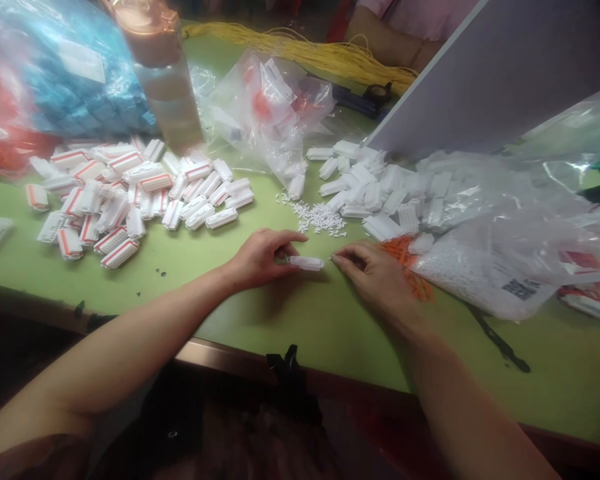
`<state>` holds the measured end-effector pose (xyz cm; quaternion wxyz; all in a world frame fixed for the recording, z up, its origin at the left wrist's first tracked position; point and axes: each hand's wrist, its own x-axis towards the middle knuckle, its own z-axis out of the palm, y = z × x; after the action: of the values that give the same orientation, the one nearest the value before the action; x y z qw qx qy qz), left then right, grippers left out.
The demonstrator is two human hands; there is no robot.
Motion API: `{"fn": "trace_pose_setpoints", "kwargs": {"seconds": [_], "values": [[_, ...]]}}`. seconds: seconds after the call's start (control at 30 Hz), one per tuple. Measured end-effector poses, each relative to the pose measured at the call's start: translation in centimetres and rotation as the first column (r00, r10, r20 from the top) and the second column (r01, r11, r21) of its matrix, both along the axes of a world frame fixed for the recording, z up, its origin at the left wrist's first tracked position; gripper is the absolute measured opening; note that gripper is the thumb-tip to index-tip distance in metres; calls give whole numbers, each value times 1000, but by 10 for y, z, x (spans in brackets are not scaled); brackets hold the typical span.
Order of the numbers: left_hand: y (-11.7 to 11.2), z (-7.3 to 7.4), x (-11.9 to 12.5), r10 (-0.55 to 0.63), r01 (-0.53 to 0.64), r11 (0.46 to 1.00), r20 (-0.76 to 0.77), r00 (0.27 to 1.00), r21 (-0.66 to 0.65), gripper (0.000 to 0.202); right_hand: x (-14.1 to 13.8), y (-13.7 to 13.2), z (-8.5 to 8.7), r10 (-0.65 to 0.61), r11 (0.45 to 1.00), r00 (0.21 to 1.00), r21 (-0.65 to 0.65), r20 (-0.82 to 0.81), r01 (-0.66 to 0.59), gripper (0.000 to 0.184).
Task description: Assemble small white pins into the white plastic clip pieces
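Observation:
Between the fingers of my left hand (265,258) is a white plastic connector housing (306,263), held just above the green table. My right hand (367,270) is closed in a pinch to the right of it, a small gap away. A tiny white peg (331,257) shows at its fingertips, too small to make out well. Beyond both hands lies a scatter of small white pegs (320,217). Orange strips (410,260) lie beside my right hand, partly hidden by it.
White housings with orange strips (115,193) are heaped at left, plain white ones (375,180) at right. A bottle (163,80) stands behind. Clear bags (505,260) cover the right side. A grey panel (460,80) slants at upper right; another person's arm (385,40) is behind it.

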<state>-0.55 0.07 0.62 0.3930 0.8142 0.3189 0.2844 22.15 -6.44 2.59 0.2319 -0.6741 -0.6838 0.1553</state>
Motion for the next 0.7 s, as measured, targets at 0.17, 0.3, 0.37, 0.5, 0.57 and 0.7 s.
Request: {"fn": "trace_pose_setpoints", "kwargs": {"seconds": [0.17,0.3,0.37,0.5,0.57,0.7], "values": [[1,-1,1,-13,13,1000,9,1000,8,42,-15,-5,9,124,978,989,177,-86,-107,13],[1,-4,2,-11,11,1000,10,1000,14,41,-30,-5,7,227,949,973,231,-32,-214,11],[1,-5,2,-12,11,1000,18,1000,23,41,-34,-4,3,244,938,970,253,10,-238,11],[0,-5,3,-17,16,999,31,999,33,40,-38,-3,0,238,920,967,298,96,-256,13],[-1,-5,3,-14,13,999,31,999,34,40,-39,-4,0,229,919,964,295,136,-260,15],[-1,-6,4,-4,3,999,24,1000,50,39,-42,-7,4,204,926,947,265,248,-269,18]]}}
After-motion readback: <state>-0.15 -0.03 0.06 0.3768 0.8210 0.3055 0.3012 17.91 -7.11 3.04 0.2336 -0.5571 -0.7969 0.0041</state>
